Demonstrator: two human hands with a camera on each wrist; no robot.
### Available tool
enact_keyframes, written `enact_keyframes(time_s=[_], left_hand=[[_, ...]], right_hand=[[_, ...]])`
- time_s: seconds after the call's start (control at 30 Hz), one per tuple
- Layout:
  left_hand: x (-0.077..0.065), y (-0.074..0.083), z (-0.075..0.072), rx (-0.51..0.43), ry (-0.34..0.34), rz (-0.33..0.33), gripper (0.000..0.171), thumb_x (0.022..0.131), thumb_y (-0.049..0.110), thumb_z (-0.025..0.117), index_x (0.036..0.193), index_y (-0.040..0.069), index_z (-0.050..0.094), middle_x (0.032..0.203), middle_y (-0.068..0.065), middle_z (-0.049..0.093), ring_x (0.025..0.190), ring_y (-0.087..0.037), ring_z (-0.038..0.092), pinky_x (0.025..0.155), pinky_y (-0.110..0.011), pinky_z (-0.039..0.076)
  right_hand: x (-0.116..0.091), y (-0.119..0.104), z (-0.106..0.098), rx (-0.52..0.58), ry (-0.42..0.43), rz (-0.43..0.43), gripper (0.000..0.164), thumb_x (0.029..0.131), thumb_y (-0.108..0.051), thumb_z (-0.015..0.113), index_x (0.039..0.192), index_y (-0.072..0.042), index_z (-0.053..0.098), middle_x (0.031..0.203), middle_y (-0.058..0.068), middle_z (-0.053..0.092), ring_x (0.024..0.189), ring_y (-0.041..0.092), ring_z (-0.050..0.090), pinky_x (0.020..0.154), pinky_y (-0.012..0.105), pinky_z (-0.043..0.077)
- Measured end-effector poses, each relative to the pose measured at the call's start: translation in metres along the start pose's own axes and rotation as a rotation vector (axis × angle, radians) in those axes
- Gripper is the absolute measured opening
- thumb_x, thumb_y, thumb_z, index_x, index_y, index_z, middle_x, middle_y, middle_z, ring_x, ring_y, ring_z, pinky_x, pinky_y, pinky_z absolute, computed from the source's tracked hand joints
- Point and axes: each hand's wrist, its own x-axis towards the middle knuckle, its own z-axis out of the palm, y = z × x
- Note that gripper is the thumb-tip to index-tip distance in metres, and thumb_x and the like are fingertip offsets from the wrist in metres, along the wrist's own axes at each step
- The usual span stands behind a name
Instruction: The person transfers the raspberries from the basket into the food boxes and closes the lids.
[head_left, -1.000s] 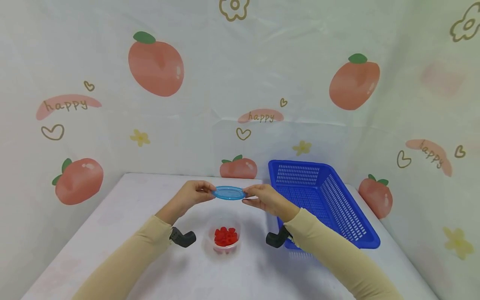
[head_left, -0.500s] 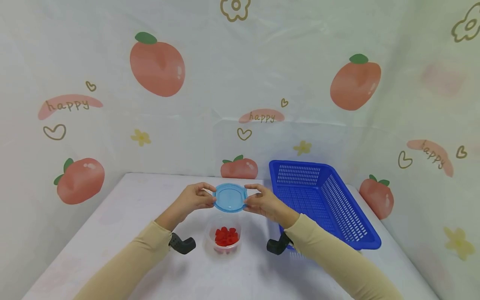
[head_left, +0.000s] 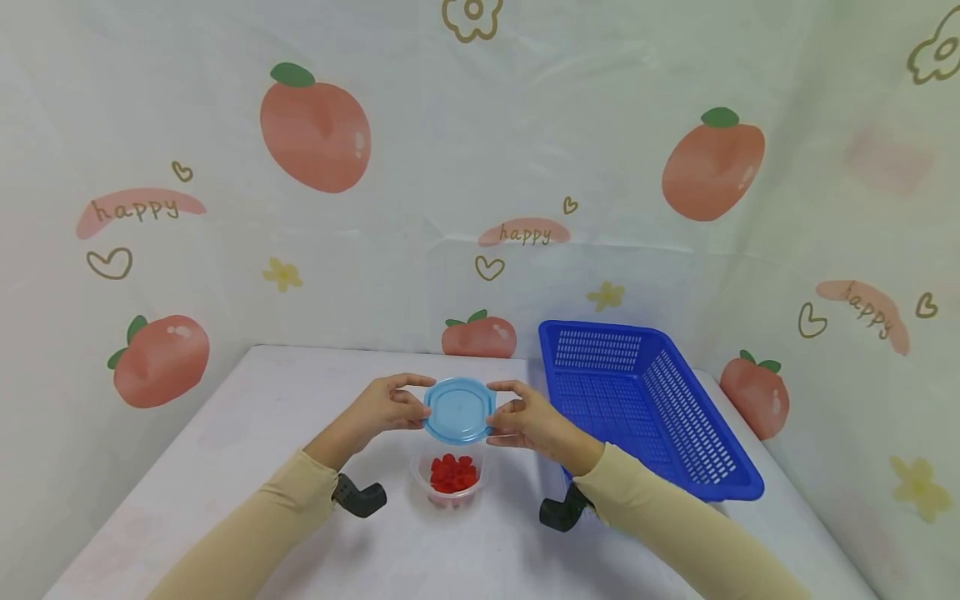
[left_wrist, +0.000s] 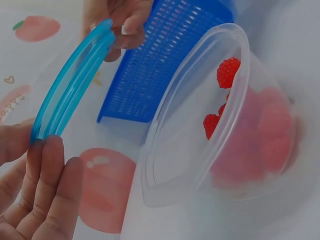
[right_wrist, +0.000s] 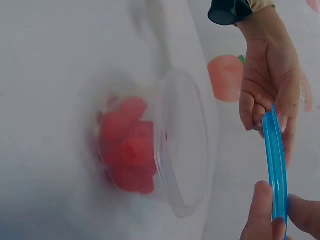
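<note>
A blue translucent lid [head_left: 459, 411] is held between both hands, above and behind a clear plastic container [head_left: 447, 499] on the table. My left hand [head_left: 387, 407] pinches the lid's left edge between thumb and fingers; in the left wrist view those fingers [left_wrist: 52, 165] wrap its rim. On the opposite edge, my right hand [head_left: 528, 417] grips with thumb and fingers, also seen in the right wrist view around the lid [right_wrist: 276, 165]. Inside the uncovered container lie several red raspberries [left_wrist: 228, 72], bumpy and heaped toward its bottom.
A large blue plastic basket [head_left: 637, 400] stands at the right of the white table [head_left: 247, 417], behind my right forearm. A patterned cloth backdrop [head_left: 420, 150] rises at the table's far edge and along the sides. A black camera mount sits on each wrist.
The lid has gone from nearly edge-on to showing its broad face toward the head camera. Both hands have sunk slightly with it, closer to the container.
</note>
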Motion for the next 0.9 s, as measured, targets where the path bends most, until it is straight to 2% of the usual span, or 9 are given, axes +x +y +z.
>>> enact_keyframes(time_s=[0.13,0.37,0.57,0.9], left_hand=[[-0.003,-0.001,0.001,0.028,-0.003,-0.017,0.052,0.086,0.011,0.072,0.133,0.003,0.053,0.088,-0.009,0.073,0.081,-0.019,0.070,0.083,-0.040,0.058],[-0.009,-0.006,0.001,0.048,-0.046,-0.046,0.050,0.087,0.013,0.071,0.132,0.004,0.053,0.082,-0.006,0.072,0.076,-0.023,0.069,0.078,-0.037,0.059],[-0.014,-0.011,0.003,0.038,-0.087,-0.057,0.050,0.086,0.009,0.070,0.132,0.001,0.053,0.076,-0.004,0.069,0.067,-0.017,0.065,0.074,-0.036,0.060],[-0.016,-0.024,0.006,0.050,-0.122,-0.049,0.048,0.084,0.004,0.071,0.129,-0.002,0.055,0.071,-0.003,0.066,0.064,-0.015,0.063,0.069,-0.035,0.060]], right_hand=[[-0.006,0.003,0.002,-0.025,-0.014,0.007,0.058,0.090,0.001,0.063,0.142,-0.010,0.040,0.094,0.012,0.059,0.080,0.020,0.070,0.077,0.039,0.059],[-0.014,0.011,0.005,0.006,-0.079,0.016,0.058,0.090,0.003,0.062,0.141,-0.007,0.036,0.088,0.010,0.057,0.071,0.015,0.066,0.072,0.031,0.060],[-0.018,0.021,0.009,0.013,-0.106,0.017,0.058,0.089,0.006,0.061,0.141,-0.004,0.034,0.086,0.009,0.056,0.069,0.014,0.065,0.071,0.030,0.060],[-0.022,0.036,0.015,0.016,-0.123,0.021,0.057,0.088,0.007,0.060,0.138,-0.002,0.032,0.080,0.008,0.052,0.068,0.013,0.061,0.069,0.029,0.060]])
